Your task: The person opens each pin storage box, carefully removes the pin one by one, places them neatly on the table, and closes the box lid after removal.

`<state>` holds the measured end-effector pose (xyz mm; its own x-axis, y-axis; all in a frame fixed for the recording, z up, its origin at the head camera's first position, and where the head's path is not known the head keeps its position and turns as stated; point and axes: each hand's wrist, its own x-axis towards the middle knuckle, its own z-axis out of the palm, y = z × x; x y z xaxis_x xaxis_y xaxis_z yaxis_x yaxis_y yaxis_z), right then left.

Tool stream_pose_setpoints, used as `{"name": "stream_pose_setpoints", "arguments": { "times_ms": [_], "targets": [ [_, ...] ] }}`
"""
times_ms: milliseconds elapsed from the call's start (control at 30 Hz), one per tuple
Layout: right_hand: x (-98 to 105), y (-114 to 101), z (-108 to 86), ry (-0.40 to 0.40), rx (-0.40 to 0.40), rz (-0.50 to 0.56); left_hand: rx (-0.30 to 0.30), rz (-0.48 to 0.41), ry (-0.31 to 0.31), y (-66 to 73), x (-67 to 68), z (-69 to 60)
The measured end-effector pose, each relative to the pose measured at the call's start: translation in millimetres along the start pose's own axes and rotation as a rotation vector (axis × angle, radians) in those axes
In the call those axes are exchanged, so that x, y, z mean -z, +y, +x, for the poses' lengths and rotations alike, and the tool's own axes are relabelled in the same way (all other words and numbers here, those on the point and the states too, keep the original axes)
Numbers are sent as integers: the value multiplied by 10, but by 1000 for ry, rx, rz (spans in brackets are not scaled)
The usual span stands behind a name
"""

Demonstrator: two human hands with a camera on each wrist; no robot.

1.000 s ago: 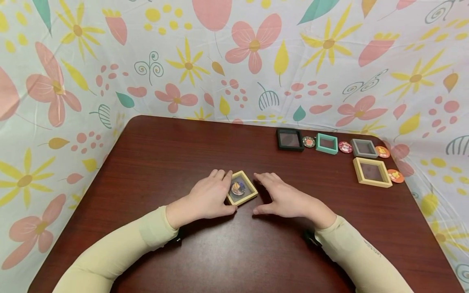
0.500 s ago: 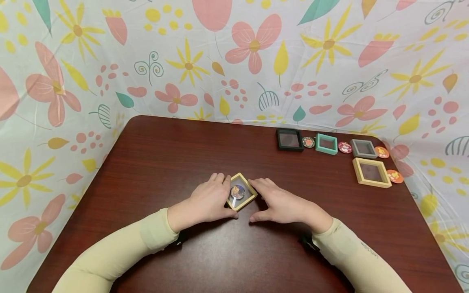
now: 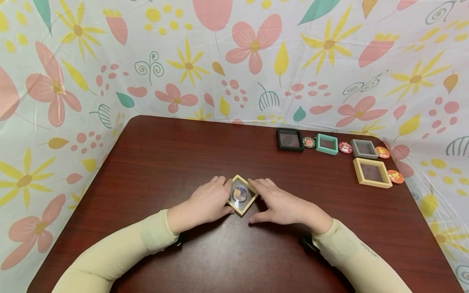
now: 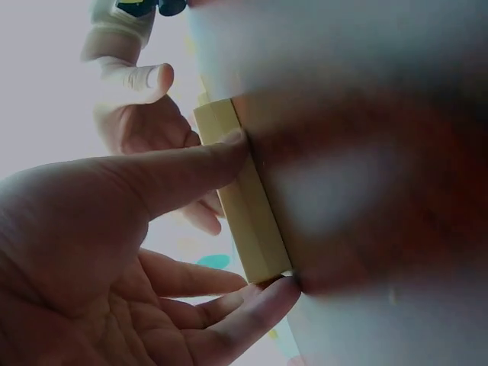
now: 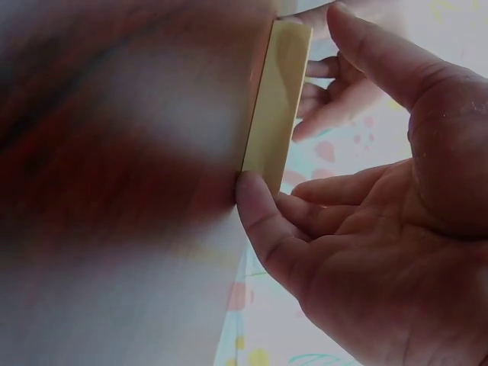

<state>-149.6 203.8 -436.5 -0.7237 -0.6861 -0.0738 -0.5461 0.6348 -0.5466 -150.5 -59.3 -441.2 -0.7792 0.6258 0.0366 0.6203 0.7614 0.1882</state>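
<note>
In the head view a small yellow display frame (image 3: 242,211) lies turned like a diamond on the table, with a round, dark, colourful badge (image 3: 239,194) behind its clear film. My left hand (image 3: 206,200) grips the frame's left side between thumb and fingers; the left wrist view shows the thumb (image 4: 233,143) against its yellow side wall. At the right corner, the fingers of my right hand (image 3: 283,202) touch the frame. Its thumb (image 5: 358,38) stands apart from the frame in the right wrist view.
Back right on the brown table (image 3: 176,150) are a black frame (image 3: 280,140), a teal frame (image 3: 327,151), a grey frame (image 3: 366,154) and another yellow frame (image 3: 375,183). Round badges (image 3: 345,147) lie beside them. A flowered cloth (image 3: 220,61) hangs behind.
The yellow frame has been turned so one corner points toward me. My right hand has come in from slightly apart and now touches it.
</note>
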Motion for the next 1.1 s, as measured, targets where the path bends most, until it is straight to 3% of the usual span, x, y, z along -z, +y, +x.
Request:
{"name": "stream_pose_setpoints", "arguments": {
  "times_ms": [267, 500, 700, 833, 1100],
  "targets": [
    [-47, -74, -17, -19, -8, -12, -40, 23, 8, 80, -21, -63],
    [-113, -125, -26, -27, 31, -115, -48, 38, -85, 124, -3, -81],
    [-146, -144, -26, 9, 56, -243, -64, 78, -58, 52, -1, -53],
    [-162, -144, -19, 29, 74, -277, -114, 77, -40, -15, -4, -27],
    [-181, -159, -21, 56, 105, -341, -202, 68, -108, -78, -3, 4]
  ]
}}
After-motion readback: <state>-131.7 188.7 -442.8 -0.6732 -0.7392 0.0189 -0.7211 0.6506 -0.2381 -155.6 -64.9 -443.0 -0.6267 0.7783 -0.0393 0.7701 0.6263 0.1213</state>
